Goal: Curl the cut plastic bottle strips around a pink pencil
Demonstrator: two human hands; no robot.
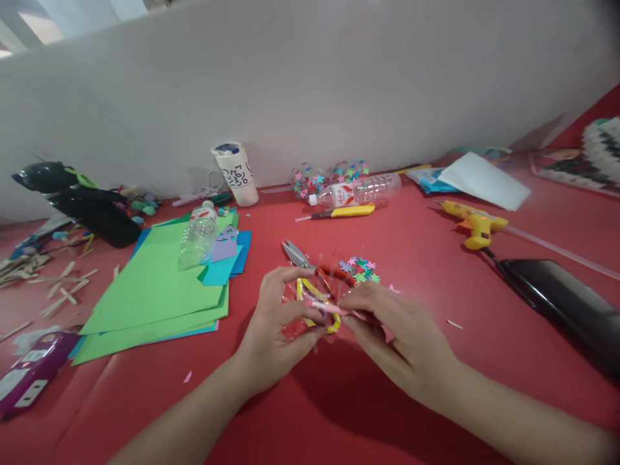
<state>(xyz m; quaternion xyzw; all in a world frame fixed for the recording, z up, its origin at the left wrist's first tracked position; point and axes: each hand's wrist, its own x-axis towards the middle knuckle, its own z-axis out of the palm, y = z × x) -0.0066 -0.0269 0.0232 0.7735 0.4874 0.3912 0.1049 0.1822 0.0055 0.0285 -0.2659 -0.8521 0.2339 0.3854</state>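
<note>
My left hand (274,326) is curled around a clear plastic piece (333,289) that looks like a cut part of a bottle. My right hand (404,339) pinches a small pink strip (323,307) against its near side, and the fingertips of both hands almost meet there. Behind the see-through piece lie scissors (296,254), blades pointing away to the left, with yellow and red handles partly covered by my fingers. A small pile of coloured paper stars (359,268) lies just beyond my right hand.
Green paper sheets (155,278) with a cut bottle top (198,236) lie left. Behind are a white tumbler (238,177), a bottle (358,191) and a yellow cutter (353,211). A yellow glue gun (477,224) and black phone-like slab (564,303) lie right.
</note>
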